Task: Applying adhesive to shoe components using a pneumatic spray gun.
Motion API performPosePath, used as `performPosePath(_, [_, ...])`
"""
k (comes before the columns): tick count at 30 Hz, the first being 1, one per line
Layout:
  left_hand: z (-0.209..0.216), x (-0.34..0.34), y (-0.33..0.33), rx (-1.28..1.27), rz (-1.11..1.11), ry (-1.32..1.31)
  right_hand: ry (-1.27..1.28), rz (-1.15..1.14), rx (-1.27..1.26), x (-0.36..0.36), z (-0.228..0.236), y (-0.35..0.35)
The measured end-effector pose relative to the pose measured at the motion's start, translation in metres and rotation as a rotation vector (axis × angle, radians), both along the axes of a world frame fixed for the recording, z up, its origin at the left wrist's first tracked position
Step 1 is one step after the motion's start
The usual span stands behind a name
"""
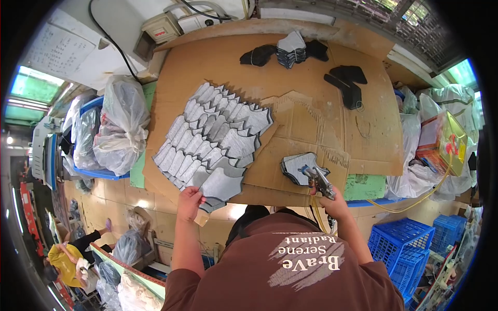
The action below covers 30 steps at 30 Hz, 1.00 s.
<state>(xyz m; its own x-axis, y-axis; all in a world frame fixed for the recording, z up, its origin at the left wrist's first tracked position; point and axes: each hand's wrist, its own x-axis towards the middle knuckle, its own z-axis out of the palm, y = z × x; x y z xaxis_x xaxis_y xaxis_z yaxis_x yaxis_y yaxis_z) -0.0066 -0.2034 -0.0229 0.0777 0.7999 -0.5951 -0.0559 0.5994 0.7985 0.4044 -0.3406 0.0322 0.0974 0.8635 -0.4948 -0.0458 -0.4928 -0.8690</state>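
My left hand [191, 199] pinches the near left corner of a grey, dark-edged cut piece [224, 182] at the front of the table. Beyond that piece, overlapping rows of similar light grey pieces [212, 129] fan out over the cardboard. My right hand [332, 201] is closed round the grip of a metal spray gun [320, 182], with a thin yellow hose running down from it. Just past the gun's nozzle lies a small stack of grey pieces [296, 165], partly hidden by the gun.
Brown cardboard [321, 111] covers the table. At its back are a tied grey stack [291, 51] and black pieces [346, 83]. Bagged goods in a blue bin [98, 172] stand left. Right are a red-and-yellow container [441, 142], a yellow hose [415, 206] and blue crates [402, 241].
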Motion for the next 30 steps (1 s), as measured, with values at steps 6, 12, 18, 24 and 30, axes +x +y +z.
performPosePath(6, [-0.019, -0.040, -0.003, -0.028, 0.006, 0.356, -0.003, -0.014, 0.032, 0.003, -0.008, -0.005])
performPosePath(12, [-0.016, -0.012, 0.003, 0.303, -0.255, 1.259, -0.031, -0.030, -0.031, 0.001, 0.005, -0.006])
performPosePath(18, [-0.012, 0.123, 0.000, 0.768, -0.465, 0.672, -0.006, -0.076, 0.006, -0.005, -0.009, -0.009])
performPosePath(24, [-0.031, 0.239, 0.003, 0.892, -0.621, 0.386, -0.053, -0.086, 0.114, -0.008, -0.023, -0.010])
performPosePath(30, [-0.036, 0.249, 0.005, 0.771, -0.690, 0.387, -0.063, -0.118, 0.101, -0.013, -0.032, -0.006])
